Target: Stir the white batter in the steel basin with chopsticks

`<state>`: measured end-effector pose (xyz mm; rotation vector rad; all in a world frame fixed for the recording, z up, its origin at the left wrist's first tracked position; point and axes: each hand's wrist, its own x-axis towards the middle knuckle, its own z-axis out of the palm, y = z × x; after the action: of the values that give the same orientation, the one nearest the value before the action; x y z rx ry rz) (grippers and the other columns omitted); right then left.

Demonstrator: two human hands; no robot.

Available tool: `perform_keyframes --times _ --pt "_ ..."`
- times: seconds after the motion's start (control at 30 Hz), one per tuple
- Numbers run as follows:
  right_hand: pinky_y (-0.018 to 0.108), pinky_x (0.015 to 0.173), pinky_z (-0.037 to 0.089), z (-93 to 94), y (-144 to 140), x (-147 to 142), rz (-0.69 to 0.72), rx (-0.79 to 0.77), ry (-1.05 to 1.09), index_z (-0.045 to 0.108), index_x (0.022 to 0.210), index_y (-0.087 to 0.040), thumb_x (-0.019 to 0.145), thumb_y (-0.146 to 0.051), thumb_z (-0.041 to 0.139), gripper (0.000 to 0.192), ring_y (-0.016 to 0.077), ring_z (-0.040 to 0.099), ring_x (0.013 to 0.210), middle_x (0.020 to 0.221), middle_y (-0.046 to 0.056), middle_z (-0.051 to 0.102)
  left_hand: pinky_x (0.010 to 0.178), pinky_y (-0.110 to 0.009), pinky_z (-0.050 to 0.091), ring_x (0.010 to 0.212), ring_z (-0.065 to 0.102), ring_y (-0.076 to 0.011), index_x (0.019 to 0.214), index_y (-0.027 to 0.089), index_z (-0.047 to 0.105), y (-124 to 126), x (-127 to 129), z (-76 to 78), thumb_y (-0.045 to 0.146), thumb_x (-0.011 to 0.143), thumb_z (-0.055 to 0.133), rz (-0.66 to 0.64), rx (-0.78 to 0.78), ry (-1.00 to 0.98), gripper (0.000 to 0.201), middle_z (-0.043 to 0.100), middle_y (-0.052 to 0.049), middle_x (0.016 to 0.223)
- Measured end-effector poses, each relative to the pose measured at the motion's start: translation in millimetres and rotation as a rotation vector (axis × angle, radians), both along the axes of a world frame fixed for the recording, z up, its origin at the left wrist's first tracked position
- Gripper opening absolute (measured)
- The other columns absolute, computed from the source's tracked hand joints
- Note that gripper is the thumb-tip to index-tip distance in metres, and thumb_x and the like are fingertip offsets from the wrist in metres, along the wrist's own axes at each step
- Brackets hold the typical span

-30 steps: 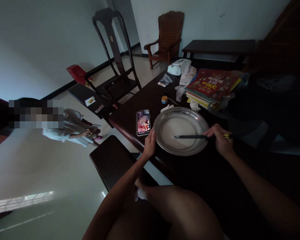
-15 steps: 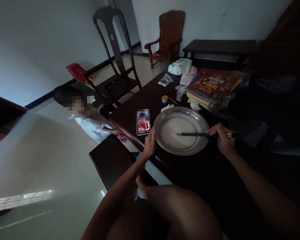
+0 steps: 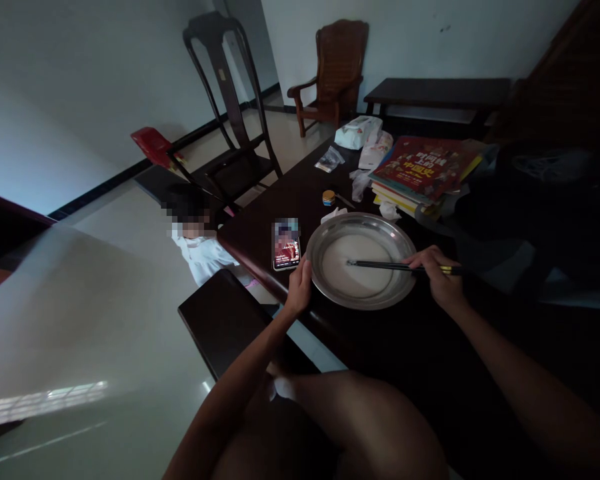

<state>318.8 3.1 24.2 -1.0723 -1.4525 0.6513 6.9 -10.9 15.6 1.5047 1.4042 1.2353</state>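
Metal pan (image 3: 400, 233): round, shallow, set on the dark table (image 3: 420, 347) near its edge, holding a thin pale layer across the bottom. It lies directly before the seated person, presumably so that both hands can reach it.

Left hand (image 3: 299, 288): placed at the pan's 9 o'clock rim, fingers pressed together and curled against the edge, thumb uppermost. The pan appears to be steadied by it. The forearm runs up from the lower frame, slightly bent at the wrist.

Right hand (image 3: 437, 277): found at the pan's 3 o'clock side. A pair of dark chopsticks (image 3: 380, 265) is pinched between thumb and closed fingers near the yellow-banded ends. The sticks are held nearly level, tips resting in the pale layer near the pan's centre, a pose suited to stirring or spreading. The forearm extends toward 5 o'clock, lying low over the table.

Phone (image 3: 286, 244): laid flat, screen lit, just beside the left hand at the pan's 9 to 10 o'clock.

Stack of books (image 3: 420, 167): at the pan's 1 o'clock, well apart.

Small child (image 3: 200, 250): standing on the floor beyond the table edge, at 9 o'clock.
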Motion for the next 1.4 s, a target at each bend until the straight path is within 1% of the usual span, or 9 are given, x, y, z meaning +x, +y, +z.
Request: perform_keyframes --times 0.13,0.27,0.37,0.5,0.63,0.7,0.8,1.3,1.4 --pt "0.041 0.075 0.049 -0.3 0.4 0.1 -0.022 -0.006 0.099 0.067 0.059 -0.027 0.097 -0.052 0.053 0.048 0.0207 0.064 0.069 0.067 0.001 0.072 0.12 -0.042 0.041 0.138 0.057 -0.0287 0.137 0.016 0.063 0.1 0.4 1.3 0.066 0.101 0.034 0.002 -0.008 0.001 0.068 0.067 -0.011 0.142" --pt "0.042 0.081 0.051 -0.8 0.4 -0.2 0.025 -0.039 0.011 0.072 0.066 -0.028 0.095 -0.053 0.057 0.04 0.0232 0.067 0.08 0.075 0.002 0.075 0.121 -0.044 0.04 0.14 0.055 -0.0293 0.137 0.016 0.063 -0.3 0.6 2.8 0.066 0.101 0.034 -0.003 -0.013 -0.002 0.068 0.068 -0.011 0.139" --pt "0.043 0.08 0.049 -1.2 1.0 0.2 -0.058 -0.002 0.067 0.068 0.061 -0.027 0.097 -0.054 0.053 0.047 0.0223 0.065 0.073 0.067 0.002 0.072 0.122 -0.042 0.039 0.14 0.056 -0.0282 0.139 0.016 0.062 -0.2 -0.1 1.9 0.066 0.101 0.034 -0.004 -0.012 -0.006 0.068 0.066 -0.011 0.143" --pt "0.042 0.079 0.049 -0.5 0.4 -1.3 0.026 -0.026 0.023 0.069 0.063 -0.027 0.095 -0.053 0.056 0.043 0.0227 0.065 0.077 0.071 0.002 0.074 0.123 -0.042 0.038 0.14 0.055 -0.0276 0.139 0.015 0.061 0.6 -1.2 0.0 0.067 0.1 0.035 -0.006 -0.003 -0.006 0.07 0.063 -0.011 0.147" --pt "0.044 0.079 0.049 -0.6 -0.1 -2.5 -0.061 0.005 0.036 0.068 0.062 -0.028 0.096 -0.055 0.054 0.046 0.0236 0.064 0.077 0.071 0.003 0.074 0.122 -0.042 0.04 0.139 0.057 -0.028 0.139 0.015 0.062 0.8 -1.2 -0.8 0.066 0.1 0.036 0.003 -0.007 -0.013 0.069 0.064 -0.011 0.146" --pt "0.044 0.075 0.049 -1.3 -0.4 -2.3 -0.038 -0.006 0.09 0.067 0.06 -0.028 0.096 -0.055 0.052 0.048 0.0229 0.063 0.07 0.066 0.003 0.071 0.122 -0.042 0.04 0.138 0.057 -0.0283 0.139 0.014 0.062 0.7 -0.9 -0.7 0.066 0.1 0.036 0.005 -0.012 -0.016 0.069 0.065 -0.012 0.145" --pt "0.044 0.079 0.051 -2.1 -0.8 -2.2 0.014 -0.049 0.023 0.069 0.064 -0.028 0.094 -0.057 0.056 0.044 0.0233 0.065 0.076 0.072 0.003 0.073 0.122 -0.042 0.039 0.139 0.056 -0.0276 0.139 0.015 0.061 0.5 -0.5 -0.1 0.065 0.101 0.036 0.005 -0.01 -0.019 0.068 0.064 -0.011 0.145" --pt "0.042 0.075 0.05 -3.2 -0.8 -2.1 -0.025 -0.022 0.093 0.067 0.06 -0.027 0.096 -0.055 0.054 0.047 0.0218 0.064 0.07 0.067 0.002 0.072 0.122 -0.043 0.039 0.14 0.055 -0.0289 0.137 0.014 0.063 -0.9 -1.1 1.6 0.066 0.101 0.037 0.001 -0.013 -0.018 0.068 0.064 -0.012 0.146" --pt "0.043 0.08 0.051 -2.0 -1.3 -2.9 0.01 -0.052 0.008 0.07 0.064 -0.028 0.094 -0.056 0.056 0.044 0.0236 0.066 0.08 0.074 0.003 0.074 0.122 -0.044 0.039 0.14 0.056 -0.0291 0.138 0.015 0.062 -0.9 -1.2 1.2 0.066 0.101 0.037 0.005 -0.013 -0.018 0.068 0.064 -0.012 0.146"
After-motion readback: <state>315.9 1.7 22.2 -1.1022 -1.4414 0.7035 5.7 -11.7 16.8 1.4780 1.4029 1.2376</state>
